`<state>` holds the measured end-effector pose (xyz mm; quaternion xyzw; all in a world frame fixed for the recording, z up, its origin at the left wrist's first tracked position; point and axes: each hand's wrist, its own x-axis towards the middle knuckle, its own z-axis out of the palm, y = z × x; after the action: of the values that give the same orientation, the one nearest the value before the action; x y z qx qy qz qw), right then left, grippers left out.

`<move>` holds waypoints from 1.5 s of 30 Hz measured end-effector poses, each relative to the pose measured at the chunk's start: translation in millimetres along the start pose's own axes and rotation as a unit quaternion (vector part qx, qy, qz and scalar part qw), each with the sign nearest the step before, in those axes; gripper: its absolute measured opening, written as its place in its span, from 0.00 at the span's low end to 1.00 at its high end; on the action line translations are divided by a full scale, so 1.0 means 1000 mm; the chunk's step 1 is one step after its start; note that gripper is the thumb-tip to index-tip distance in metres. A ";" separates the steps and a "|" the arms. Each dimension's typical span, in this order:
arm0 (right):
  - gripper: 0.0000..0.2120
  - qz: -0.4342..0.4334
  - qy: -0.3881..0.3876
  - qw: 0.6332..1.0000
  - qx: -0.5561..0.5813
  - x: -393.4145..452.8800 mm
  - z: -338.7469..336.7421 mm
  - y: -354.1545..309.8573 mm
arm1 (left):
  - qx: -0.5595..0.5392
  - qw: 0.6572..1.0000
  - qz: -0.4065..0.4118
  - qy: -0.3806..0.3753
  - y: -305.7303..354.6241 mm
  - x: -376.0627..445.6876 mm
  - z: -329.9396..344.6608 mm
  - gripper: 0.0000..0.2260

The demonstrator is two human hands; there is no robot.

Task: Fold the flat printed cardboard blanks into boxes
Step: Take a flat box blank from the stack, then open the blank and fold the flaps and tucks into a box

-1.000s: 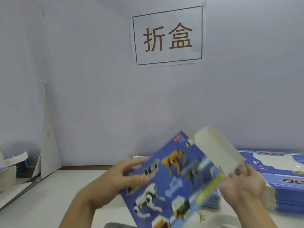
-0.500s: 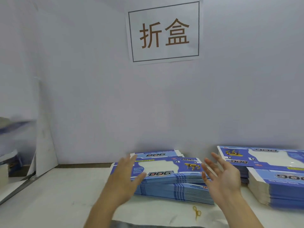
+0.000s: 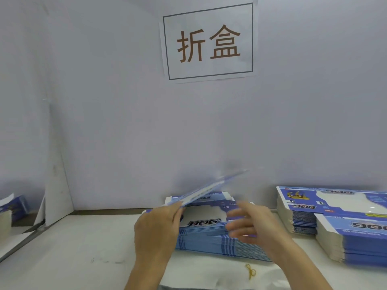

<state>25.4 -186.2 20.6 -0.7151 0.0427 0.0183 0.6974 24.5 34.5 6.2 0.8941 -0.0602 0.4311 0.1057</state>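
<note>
On the white desk point(image 3: 73, 258), straight ahead of the person, lies a thick stack of blanks point(image 3: 209, 239), flat blue-and-white printed cardboard with "DOG" lettering on the top sheet. Above that stack the left hand point(image 3: 156, 229) holds one lifted blank point(image 3: 206, 190) by its near left edge; the grip is a pinch, fingers curled at the sheet's edge, and the sheet slants upward to the right, its far end raised well off the stack and blurred. Just beside it, over the right part of the stack, the right hand point(image 3: 249, 223) hovers with fingers spread and fairly straight; it is blurred, and its grip holds nothing that can be made out, though whether the fingertips touch the stack below cannot be told.

Off to the right, apart from the middle stack, sits a second stack point(image 3: 297, 214) of the same printed blanks, with a third stack point(image 3: 356, 241) in front of it, nearer the camera and running out of the right edge. Near the front of the desk, just below the middle stack, lies a small yellow rubber band point(image 3: 250, 271). Against the pale back wall point(image 3: 104, 101) hangs a white paper sign point(image 3: 209, 41) with a dark frame and two brown characters. At the far left edge, more blue printed cardboard point(image 3: 14, 206) shows, partly cut off.
</note>
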 end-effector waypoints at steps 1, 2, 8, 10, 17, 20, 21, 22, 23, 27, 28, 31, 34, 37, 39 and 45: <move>0.18 -0.006 -0.022 1.000 0.021 0.001 0.004 -0.002 | -0.007 1.000 0.020 0.008 0.007 0.002 -0.004 0.02; 0.20 -0.011 -0.029 0.998 0.046 0.001 0.009 -0.005 | -0.011 0.999 0.045 -0.008 0.014 0.005 -0.006 0.04; 0.08 -0.130 0.130 0.975 0.122 0.008 0.010 -0.005 | -0.203 0.943 0.121 -0.233 0.054 0.004 -0.010 0.20; 0.09 -0.151 0.130 0.974 0.110 0.008 -0.004 -0.006 | -0.269 0.930 0.085 -0.238 0.057 0.003 -0.010 0.25; 0.15 -0.257 -0.052 0.948 0.178 -0.007 -0.019 -0.021 | -0.491 0.845 -0.210 0.012 0.035 0.025 -0.040 0.47; 0.18 -0.327 -0.058 0.933 0.138 -0.013 -0.004 -0.021 | -0.586 0.780 -0.217 -0.029 0.030 0.025 -0.044 0.33; 0.19 -0.347 -0.048 0.928 0.126 -0.015 0.000 -0.022 | -0.591 0.778 -0.210 -0.037 0.030 0.024 -0.044 0.31; 0.21 -0.362 -0.038 0.924 0.119 -0.016 0.002 -0.023 | -0.591 0.780 -0.202 -0.043 0.031 0.024 -0.045 0.30; 0.22 -0.373 -0.033 0.920 0.117 -0.016 0.002 -0.023 | -0.588 0.784 -0.195 -0.051 0.031 0.024 -0.045 0.30; 0.22 -0.382 -0.047 0.917 0.108 -0.018 0.002 -0.021 | -0.580 0.788 -0.188 -0.082 0.031 0.025 -0.052 0.35; 0.22 -0.379 -0.052 0.918 0.102 -0.018 0.004 -0.021 | -0.587 0.784 -0.177 -0.098 0.032 0.025 -0.054 0.37; 0.20 -0.371 -0.076 0.920 0.100 -0.018 0.014 -0.020 | -0.609 0.764 -0.126 -0.171 0.040 0.022 -0.062 0.44; 0.20 -0.353 -0.099 0.926 0.091 -0.021 0.020 -0.019 | -0.620 0.747 -0.080 -0.227 0.046 0.019 -0.065 0.42; 0.24 -0.330 -0.118 0.932 0.096 -0.023 0.020 -0.021 | -0.610 0.756 -0.072 -0.225 0.052 0.017 -0.067 0.34; 0.26 -0.325 -0.088 0.937 0.096 -0.022 0.018 -0.024 | -0.602 0.776 -0.097 -0.161 0.054 0.019 -0.064 0.31; 0.37 -0.346 0.098 0.933 0.004 -0.031 0.029 -0.038 | -0.548 0.810 -0.198 0.064 0.042 0.030 -0.058 0.29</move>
<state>-1.6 -155.4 60.8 -0.6810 -0.1389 -0.2949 0.6558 -9.4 7.2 70.6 0.6508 -0.1012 0.3529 0.6645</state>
